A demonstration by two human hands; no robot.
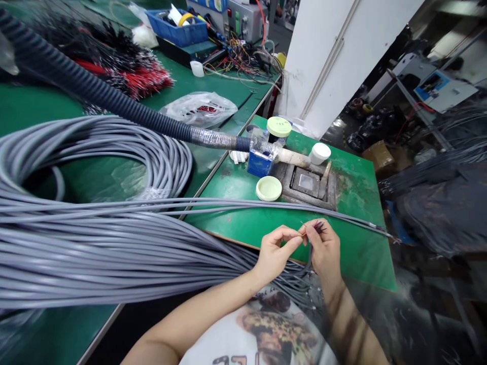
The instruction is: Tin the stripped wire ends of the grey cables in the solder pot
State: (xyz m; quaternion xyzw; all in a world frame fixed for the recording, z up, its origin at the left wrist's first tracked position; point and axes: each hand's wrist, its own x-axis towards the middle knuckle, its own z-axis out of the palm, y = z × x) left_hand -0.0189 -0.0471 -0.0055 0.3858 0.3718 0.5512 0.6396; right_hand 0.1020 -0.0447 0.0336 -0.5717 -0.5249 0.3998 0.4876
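My right hand [325,251] is closed around the stripped end of a grey cable, whose thin dark and coloured wires [318,227] fan out above the fingers. From the left, my left hand [278,247] pinches a thin orange wire [303,234] of that end between thumb and forefinger. Both hands are nearly touching over the front part of a green board [236,223]. Just beyond them, several grey cables [274,205] lie across the board, their stripped ends at its right edge. Below the hands hangs a bundle of more grey cable ends [292,281].
A solder pot [308,182] sits in a dark frame behind the hands, beside an open pale tub [268,188], a white-lidded tub [320,153] and a blue box [260,162]. A ribbed hose [152,114] crosses from the left. Large grey cable coils [95,248] cover the left table.
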